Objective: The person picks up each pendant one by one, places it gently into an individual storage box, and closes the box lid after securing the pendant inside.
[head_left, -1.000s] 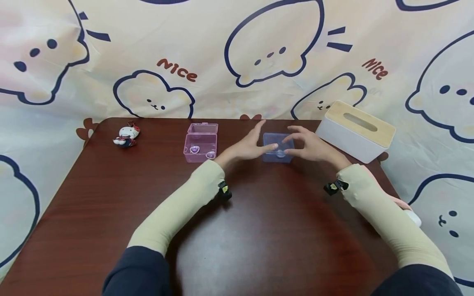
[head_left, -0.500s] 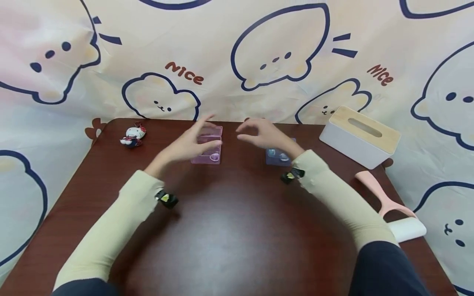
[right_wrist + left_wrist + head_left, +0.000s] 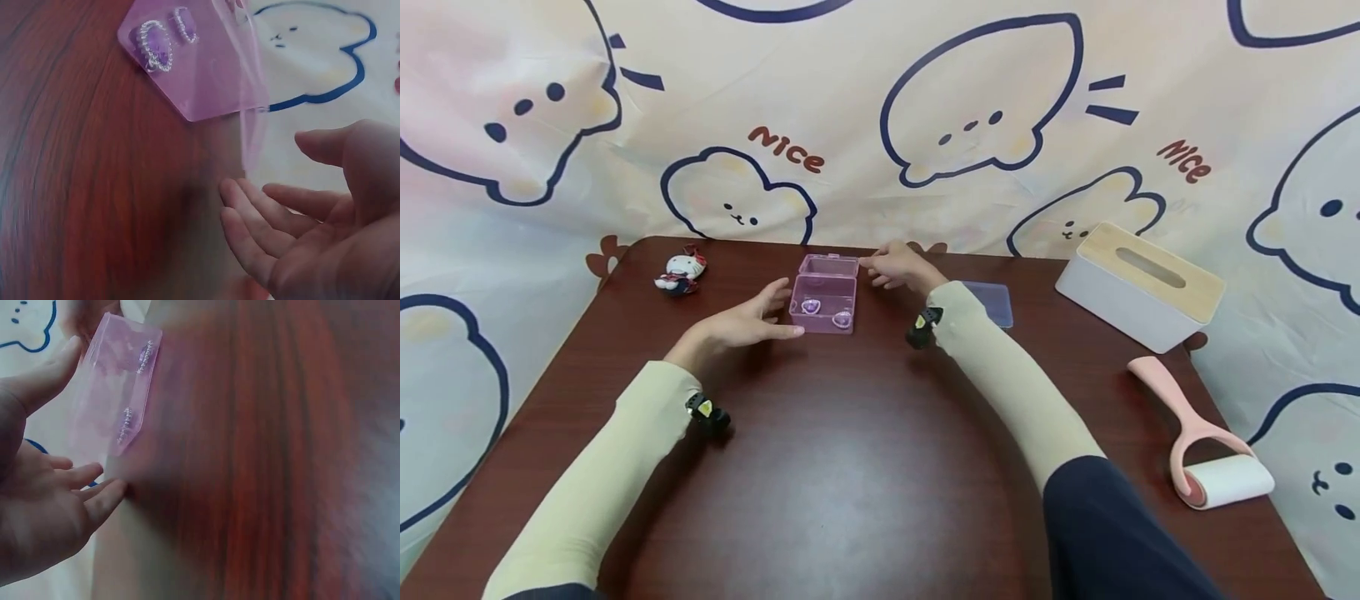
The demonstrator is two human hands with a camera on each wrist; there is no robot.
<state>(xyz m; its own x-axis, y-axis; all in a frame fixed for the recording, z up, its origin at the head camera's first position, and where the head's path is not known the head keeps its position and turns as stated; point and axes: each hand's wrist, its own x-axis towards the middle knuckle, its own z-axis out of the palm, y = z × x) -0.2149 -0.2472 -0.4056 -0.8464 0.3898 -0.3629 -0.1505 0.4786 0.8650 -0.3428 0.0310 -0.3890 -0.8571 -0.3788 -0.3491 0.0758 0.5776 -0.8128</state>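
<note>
A clear pink plastic box (image 3: 823, 292) stands on the table with its lid (image 3: 829, 266) raised at the back. Inside lie two purple gems with beaded edges, one a purple gem (image 3: 155, 47) nearer the right wrist camera. At the box's left side is my left hand (image 3: 737, 323), thumb by its front corner, fingers loosely spread; contact is hard to tell. My right hand (image 3: 901, 265) is just right of the raised lid, fingers extended, holding nothing. A clear blue box (image 3: 992, 302) stands further right, partly hidden behind my right forearm.
A white tissue box (image 3: 1131, 292) with a wooden top stands at the back right. Near the right edge lies a pink-handled lint roller (image 3: 1195, 433). A small doll charm (image 3: 681, 272) lies at the back left of the brown table (image 3: 850, 467).
Both hands have left the blue box and moved left, coming to either side of the open pink box. The head view has shifted slightly.
</note>
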